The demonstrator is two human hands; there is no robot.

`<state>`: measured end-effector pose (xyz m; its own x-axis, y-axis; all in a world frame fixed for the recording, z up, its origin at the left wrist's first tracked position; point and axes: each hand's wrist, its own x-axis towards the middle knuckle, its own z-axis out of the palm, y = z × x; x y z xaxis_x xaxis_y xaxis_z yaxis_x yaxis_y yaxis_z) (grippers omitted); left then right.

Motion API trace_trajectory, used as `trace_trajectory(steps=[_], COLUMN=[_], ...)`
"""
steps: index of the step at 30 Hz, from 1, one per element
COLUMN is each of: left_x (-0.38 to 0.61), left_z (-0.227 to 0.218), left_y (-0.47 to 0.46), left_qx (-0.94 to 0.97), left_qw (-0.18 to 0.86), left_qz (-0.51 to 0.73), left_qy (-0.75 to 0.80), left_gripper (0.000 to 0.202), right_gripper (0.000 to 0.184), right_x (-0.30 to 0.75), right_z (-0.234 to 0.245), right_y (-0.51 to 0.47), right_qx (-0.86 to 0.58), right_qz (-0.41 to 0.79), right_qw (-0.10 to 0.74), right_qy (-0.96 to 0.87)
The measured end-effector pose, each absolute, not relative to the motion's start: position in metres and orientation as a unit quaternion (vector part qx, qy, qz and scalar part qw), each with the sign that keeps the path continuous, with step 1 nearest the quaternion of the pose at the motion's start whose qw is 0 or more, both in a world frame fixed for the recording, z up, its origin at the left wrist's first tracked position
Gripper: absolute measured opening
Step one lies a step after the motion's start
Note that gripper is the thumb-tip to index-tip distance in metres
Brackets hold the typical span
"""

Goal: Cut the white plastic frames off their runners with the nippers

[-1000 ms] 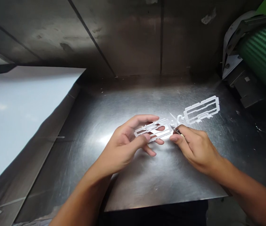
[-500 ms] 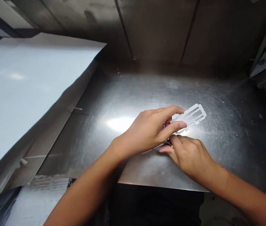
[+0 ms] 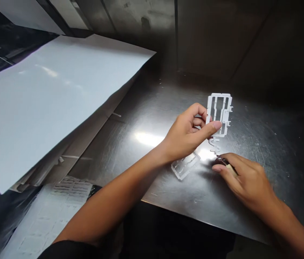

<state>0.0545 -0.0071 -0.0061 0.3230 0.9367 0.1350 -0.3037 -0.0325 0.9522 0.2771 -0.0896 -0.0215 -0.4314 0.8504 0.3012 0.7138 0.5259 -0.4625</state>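
My left hand (image 3: 192, 131) pinches a white plastic frame (image 3: 224, 115) between thumb and fingers, holding it upright above the metal table. Small curled white bits (image 3: 214, 144) show just below the frame's lower edge. My right hand (image 3: 246, 176) is closed around a small hand tool (image 3: 230, 168) with a dark and cream handle; its metal tip points up at the curled bits, and whether they touch I cannot tell. The palm hides most of the tool, so its exact kind is unclear. A second white plastic frame (image 3: 185, 166) lies on the table under my left wrist.
A large white sheet (image 3: 68, 97) covers the left side, above the brown edge of a board or carton (image 3: 87, 144). A stack of white moulded sheets (image 3: 52, 216) sits at the lower left. The metal table (image 3: 168, 205) ends near my body; a dark panel wall stands behind.
My hands have drawn apart. The left hand has raised and turned the frame upright, uncovering the second frame on the table. The right hand has moved right and down in view. The camera view has shifted.
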Motion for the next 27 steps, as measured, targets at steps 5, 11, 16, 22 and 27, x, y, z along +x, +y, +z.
trace_trajectory(steps=[5, 11, 16, 22, 27], left_x=[0.058, 0.066, 0.064, 0.048, 0.05], left_z=[-0.002, -0.003, -0.006, 0.004, 0.005], left_y=[-0.006, -0.015, -0.018, -0.013, -0.016], left_qx=[0.439, 0.438, 0.471, 0.565, 0.563], left_qw=[0.665, 0.688, 0.667, 0.536, 0.569], left_qz=[0.535, 0.501, 0.476, 0.488, 0.443], left_qy=[0.281, 0.288, 0.326, 0.393, 0.404], left_gripper=[0.049, 0.048, 0.043, 0.031, 0.02], right_gripper=[0.041, 0.025, 0.018, 0.007, 0.021], right_x=[0.278, 0.273, 0.278, 0.292, 0.293], right_z=[-0.019, -0.016, -0.011, -0.005, -0.005], right_y=[-0.087, -0.086, -0.083, -0.079, -0.078], right_qx=[-0.524, -0.564, -0.573, -0.583, -0.616], right_qz=[0.152, 0.218, 0.237, 0.15, 0.148], right_qw=[0.338, 0.428, 0.458, 0.423, 0.475], right_qy=[-0.767, -0.671, -0.637, -0.677, -0.611])
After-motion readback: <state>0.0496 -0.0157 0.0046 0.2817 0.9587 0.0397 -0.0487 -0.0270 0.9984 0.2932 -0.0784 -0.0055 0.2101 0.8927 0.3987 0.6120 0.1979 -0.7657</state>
